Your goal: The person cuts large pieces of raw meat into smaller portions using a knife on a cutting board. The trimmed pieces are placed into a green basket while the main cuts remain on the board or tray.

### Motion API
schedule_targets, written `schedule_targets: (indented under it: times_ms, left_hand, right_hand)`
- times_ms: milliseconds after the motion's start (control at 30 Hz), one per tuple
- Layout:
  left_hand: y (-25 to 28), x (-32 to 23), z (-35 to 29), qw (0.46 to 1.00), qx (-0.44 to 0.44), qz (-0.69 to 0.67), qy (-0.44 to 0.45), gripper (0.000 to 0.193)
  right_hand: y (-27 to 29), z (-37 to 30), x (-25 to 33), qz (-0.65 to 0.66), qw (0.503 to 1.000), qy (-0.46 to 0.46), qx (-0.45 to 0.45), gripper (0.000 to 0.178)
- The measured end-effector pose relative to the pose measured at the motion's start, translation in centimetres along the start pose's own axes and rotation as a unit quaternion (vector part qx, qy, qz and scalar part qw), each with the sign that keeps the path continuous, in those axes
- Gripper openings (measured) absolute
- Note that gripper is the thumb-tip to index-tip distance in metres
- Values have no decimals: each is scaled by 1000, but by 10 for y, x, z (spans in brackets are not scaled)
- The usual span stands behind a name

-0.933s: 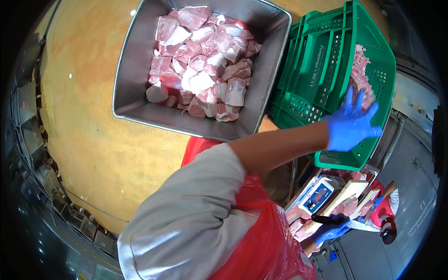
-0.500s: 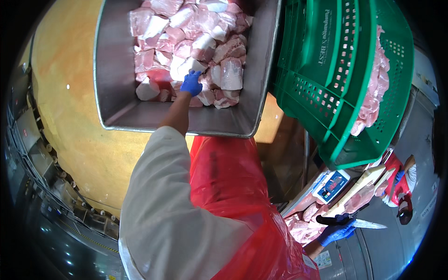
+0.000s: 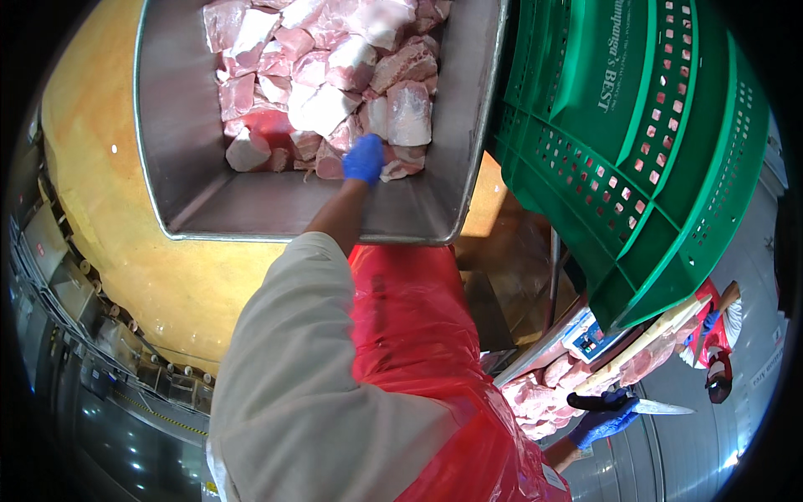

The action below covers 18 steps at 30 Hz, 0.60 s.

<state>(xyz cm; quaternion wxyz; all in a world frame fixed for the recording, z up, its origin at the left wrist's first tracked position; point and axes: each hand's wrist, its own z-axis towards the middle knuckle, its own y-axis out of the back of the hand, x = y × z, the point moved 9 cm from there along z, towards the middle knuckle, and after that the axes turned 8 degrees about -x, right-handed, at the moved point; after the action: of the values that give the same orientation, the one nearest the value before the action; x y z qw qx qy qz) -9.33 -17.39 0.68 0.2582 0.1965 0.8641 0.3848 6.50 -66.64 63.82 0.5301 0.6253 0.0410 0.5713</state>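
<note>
My left hand (image 3: 365,160), in a blue glove, is down in a deep metal bin (image 3: 276,205). It touches the near part of a heap of raw meat chunks (image 3: 407,113), pink with white fat. Motion smears its fingers, so their grip is not clear. Far to the lower right, my right hand (image 3: 599,427), also gloved in blue, is closed around the black handle of a knife (image 3: 663,407). The blade points right, away from the bin. Beside that hand lie more cut meat pieces (image 3: 535,397) on a work surface.
A large green perforated crate (image 3: 623,209) stands at the right, close by the bin, with meat showing through its holes. Below it sits a scale with a blue display panel (image 3: 590,341). Another person in a red apron (image 3: 709,326) is at the far right. Yellowish floor (image 3: 100,184) extends on the left.
My left hand has moved right and slightly nearer, off a white-fat chunk. The view has shifted, so the crate appears larger and its inside meat is hidden behind its wall. The knife stays held.
</note>
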Motion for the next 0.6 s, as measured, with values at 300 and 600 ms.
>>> schedule_targets:
  times_ms: [300, 600]
  left_hand:
    - [-56, -51, -28, 942, 70, 100, -313, 41]
    - [-91, -55, -1, 917, 204, 56, -337, 32]
  right_hand:
    - [-6, -4, 10, -7, 1000, 8, -25, 24]
    - [-3, 20, -7, 0, 1000, -12, 6, 21]
